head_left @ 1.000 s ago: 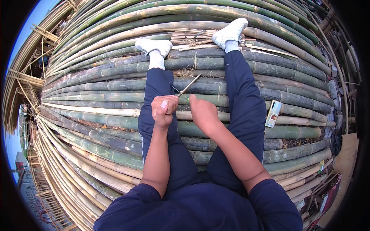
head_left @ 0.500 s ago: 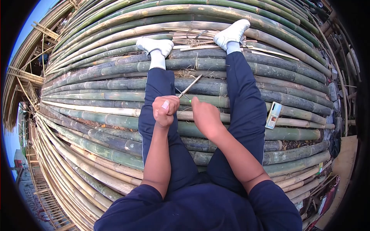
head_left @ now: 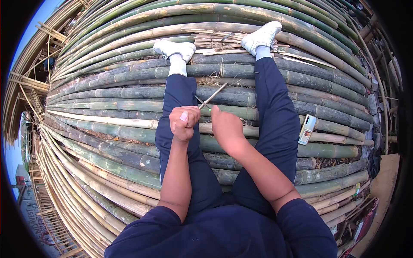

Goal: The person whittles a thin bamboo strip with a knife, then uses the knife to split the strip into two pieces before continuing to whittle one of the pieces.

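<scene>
I sit on a stack of long bamboo poles point(head_left: 107, 92), legs stretched out in dark blue trousers and white shoes. My left hand point(head_left: 184, 123) is a closed fist around a thin bamboo stick point(head_left: 214, 94) that points up and to the right between my knees. My right hand point(head_left: 226, 129) is closed next to it, gripping a small tool with a green handle point(head_left: 209, 110) at the stick's lower end. The tool's blade is mostly hidden between the hands.
A phone point(head_left: 307, 129) lies on the poles by my right leg. Split bamboo strips and shavings point(head_left: 215, 43) lie between my feet. A bamboo frame structure point(head_left: 26, 86) stands at the left, and a board point(head_left: 385, 180) lies at the right edge.
Both hands stay together on the stick, shifting only slightly. The view has drifted a little.
</scene>
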A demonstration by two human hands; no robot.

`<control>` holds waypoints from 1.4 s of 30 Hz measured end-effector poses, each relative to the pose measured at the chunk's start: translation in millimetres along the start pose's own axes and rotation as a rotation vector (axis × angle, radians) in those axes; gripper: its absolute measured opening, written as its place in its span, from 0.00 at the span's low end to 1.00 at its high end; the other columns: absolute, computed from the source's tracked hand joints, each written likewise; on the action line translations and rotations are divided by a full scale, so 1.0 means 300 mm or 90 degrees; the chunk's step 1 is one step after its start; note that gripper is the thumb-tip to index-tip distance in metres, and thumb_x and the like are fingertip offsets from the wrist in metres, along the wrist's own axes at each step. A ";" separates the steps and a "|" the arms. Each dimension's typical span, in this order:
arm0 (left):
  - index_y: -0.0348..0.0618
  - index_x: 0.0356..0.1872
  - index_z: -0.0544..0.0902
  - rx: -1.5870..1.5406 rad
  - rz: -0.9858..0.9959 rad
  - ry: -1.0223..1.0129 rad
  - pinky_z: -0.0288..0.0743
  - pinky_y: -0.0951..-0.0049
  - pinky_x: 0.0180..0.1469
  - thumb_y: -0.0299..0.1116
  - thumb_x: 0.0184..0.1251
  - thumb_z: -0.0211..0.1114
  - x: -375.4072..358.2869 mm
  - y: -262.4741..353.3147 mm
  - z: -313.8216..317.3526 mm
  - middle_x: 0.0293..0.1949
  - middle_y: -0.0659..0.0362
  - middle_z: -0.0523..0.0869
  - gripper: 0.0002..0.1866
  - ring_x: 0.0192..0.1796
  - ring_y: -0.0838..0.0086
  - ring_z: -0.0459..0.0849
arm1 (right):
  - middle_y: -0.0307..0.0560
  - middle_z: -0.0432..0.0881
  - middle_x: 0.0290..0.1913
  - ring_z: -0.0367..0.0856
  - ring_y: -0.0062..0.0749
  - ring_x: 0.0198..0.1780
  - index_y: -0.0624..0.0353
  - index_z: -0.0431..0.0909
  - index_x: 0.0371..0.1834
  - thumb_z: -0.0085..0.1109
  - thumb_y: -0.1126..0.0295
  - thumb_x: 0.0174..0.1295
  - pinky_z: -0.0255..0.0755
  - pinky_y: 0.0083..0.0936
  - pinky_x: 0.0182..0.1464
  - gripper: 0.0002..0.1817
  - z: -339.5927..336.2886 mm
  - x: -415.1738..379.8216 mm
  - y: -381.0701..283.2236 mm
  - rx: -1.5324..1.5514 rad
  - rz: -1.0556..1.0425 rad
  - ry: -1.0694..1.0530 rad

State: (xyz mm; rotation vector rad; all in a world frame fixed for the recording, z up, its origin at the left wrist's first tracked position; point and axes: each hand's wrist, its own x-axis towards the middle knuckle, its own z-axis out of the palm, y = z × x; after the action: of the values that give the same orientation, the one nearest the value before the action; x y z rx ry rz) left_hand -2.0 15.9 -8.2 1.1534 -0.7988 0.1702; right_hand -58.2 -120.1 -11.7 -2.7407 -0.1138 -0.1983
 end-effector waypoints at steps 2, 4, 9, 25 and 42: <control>0.43 0.10 0.52 -0.008 -0.005 -0.001 0.50 0.68 0.21 0.35 0.66 0.47 0.002 -0.004 -0.004 0.09 0.60 0.56 0.24 0.12 0.71 0.53 | 0.47 0.83 0.21 0.88 0.39 0.25 0.56 0.70 0.33 0.55 0.75 0.62 0.80 0.32 0.24 0.04 -0.058 -0.034 -0.005 -0.056 0.049 -0.056; 0.43 0.10 0.52 -0.017 -0.008 0.000 0.50 0.68 0.21 0.35 0.66 0.48 0.007 -0.009 -0.006 0.09 0.60 0.56 0.24 0.12 0.71 0.53 | 0.47 0.83 0.21 0.88 0.38 0.25 0.56 0.70 0.33 0.55 0.75 0.63 0.80 0.32 0.23 0.04 -0.038 -0.029 -0.009 -0.076 0.062 -0.061; 0.43 0.10 0.52 -0.045 -0.048 -0.009 0.50 0.68 0.22 0.35 0.66 0.48 0.005 0.000 -0.020 0.09 0.60 0.57 0.24 0.13 0.71 0.53 | 0.47 0.84 0.21 0.88 0.37 0.25 0.58 0.71 0.33 0.54 0.74 0.66 0.80 0.32 0.22 0.04 0.060 0.039 -0.006 -0.086 0.043 -0.021; 0.42 0.09 0.54 -0.013 -0.019 -0.049 0.52 0.68 0.21 0.35 0.65 0.49 0.010 -0.004 0.050 0.08 0.59 0.59 0.24 0.12 0.70 0.56 | 0.68 0.81 0.28 0.82 0.66 0.34 0.66 0.66 0.39 0.53 0.75 0.68 0.74 0.56 0.38 0.07 0.075 0.021 0.129 0.172 0.054 -0.122; 0.44 0.10 0.51 -0.072 -0.006 0.022 0.48 0.69 0.20 0.35 0.63 0.48 0.005 -0.009 -0.005 0.08 0.61 0.55 0.23 0.12 0.73 0.50 | 0.67 0.82 0.27 0.84 0.66 0.35 0.67 0.66 0.39 0.53 0.80 0.61 0.76 0.56 0.37 0.07 0.133 0.085 0.108 0.184 0.038 -0.080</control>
State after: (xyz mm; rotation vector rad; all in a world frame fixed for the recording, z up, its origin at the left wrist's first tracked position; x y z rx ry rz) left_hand 1.4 15.7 -9.5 1.0456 -0.7633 0.1344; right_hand -24.7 -133.2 -56.5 -2.4624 -0.0866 0.0080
